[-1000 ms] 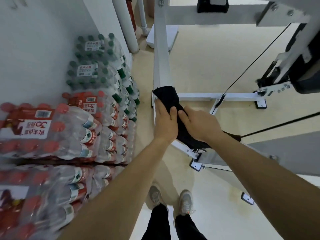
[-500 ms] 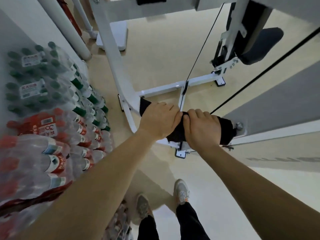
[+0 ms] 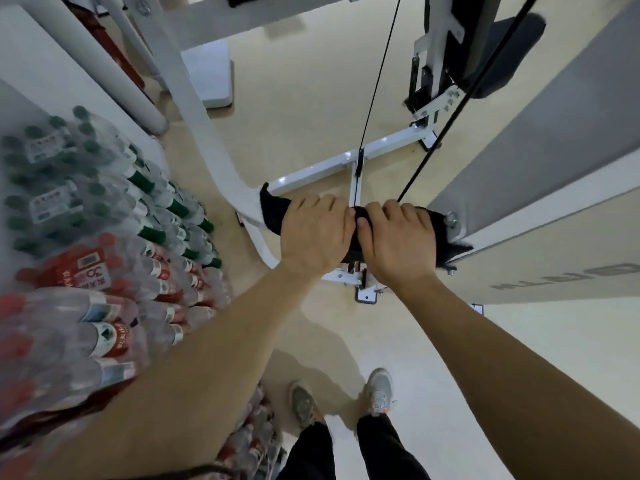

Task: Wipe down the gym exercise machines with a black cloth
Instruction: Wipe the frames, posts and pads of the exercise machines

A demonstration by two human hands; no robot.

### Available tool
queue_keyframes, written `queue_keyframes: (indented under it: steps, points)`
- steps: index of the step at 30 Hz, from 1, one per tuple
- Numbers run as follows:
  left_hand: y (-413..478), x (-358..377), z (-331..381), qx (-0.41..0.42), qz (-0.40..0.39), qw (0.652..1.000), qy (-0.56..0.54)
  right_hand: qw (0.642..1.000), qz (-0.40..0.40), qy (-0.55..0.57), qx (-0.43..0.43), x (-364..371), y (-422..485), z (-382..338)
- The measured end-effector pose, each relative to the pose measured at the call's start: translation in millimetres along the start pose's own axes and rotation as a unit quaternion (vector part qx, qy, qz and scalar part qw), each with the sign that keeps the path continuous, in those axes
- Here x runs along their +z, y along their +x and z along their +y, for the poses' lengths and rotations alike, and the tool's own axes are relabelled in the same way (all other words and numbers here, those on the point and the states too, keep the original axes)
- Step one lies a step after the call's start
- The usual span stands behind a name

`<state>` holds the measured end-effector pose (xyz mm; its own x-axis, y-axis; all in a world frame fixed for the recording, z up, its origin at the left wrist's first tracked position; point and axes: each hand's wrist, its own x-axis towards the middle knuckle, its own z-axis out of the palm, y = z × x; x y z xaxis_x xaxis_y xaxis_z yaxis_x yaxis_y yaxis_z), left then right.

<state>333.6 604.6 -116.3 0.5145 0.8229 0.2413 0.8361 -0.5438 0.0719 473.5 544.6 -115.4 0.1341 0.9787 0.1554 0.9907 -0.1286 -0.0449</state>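
A black cloth [image 3: 273,211] is wrapped over a white frame bar of the gym machine [image 3: 194,109]. My left hand [image 3: 313,232] grips the cloth's left part and my right hand [image 3: 398,239] grips its right part, thumbs touching in the middle. One cloth corner sticks out at the left, another at the right [image 3: 450,249] beside a bolt on the grey panel. The bar under my hands is hidden.
Shrink-wrapped packs of water bottles [image 3: 114,237] are stacked along the left wall. Black cables [image 3: 375,81] run up from the white base rail [image 3: 381,147]. A grey machine panel [image 3: 540,216] stands at right and a black seat pad [image 3: 502,60] beyond it. My shoes [image 3: 379,393] are on the beige floor.
Both hands have slid the cloth along the frame bar toward the right, reaching the grey panel. The view has swung so the machine's upright now leans to the left.
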Motion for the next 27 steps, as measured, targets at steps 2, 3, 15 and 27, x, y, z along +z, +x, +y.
queue_keyframes:
  steps: [2,3,15,27]
  points:
    - [4,3,24,-0.005,-0.025,1.0,-0.002,1.0,0.009,0.006,0.016,-1,-4,13]
    - [5,4,28,-0.001,-0.024,1.0,-0.004,1.0,0.012,0.01,0.022,-1,-5,13]
    - [-3,3,-121,0.11,0.014,0.991,-0.073,0.996,-0.056,0.017,-0.066,0,34,-82]
    - [-15,10,-42,-0.025,0.089,0.996,0.007,0.994,-0.061,0.046,-0.08,-7,11,-19]
